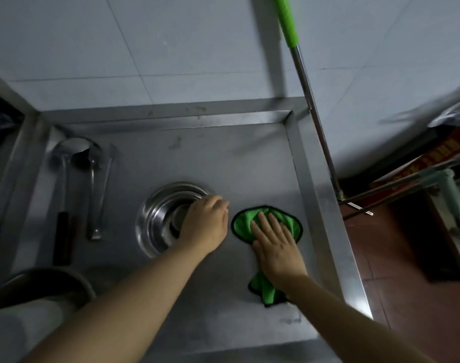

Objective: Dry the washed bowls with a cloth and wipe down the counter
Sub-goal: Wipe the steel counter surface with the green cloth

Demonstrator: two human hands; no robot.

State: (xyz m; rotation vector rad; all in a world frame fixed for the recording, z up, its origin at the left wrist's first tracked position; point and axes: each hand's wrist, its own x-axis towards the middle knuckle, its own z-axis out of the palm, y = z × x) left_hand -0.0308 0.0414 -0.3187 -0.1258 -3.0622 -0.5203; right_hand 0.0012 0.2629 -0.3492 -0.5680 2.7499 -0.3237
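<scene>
The right hand (277, 247) presses flat, fingers straight, on the green cloth (265, 221) near the counter's (197, 158) right edge; the left hand (206, 224) grips the rim of the stacked steel bowls (158, 216), which hold nothing visible.

A gray tiled wall (171, 43) fills twelve o'clock. A mop pole (312, 100) with a green grip leans at one o'clock. Red-brown floor (396, 279) lies at four o'clock.
</scene>
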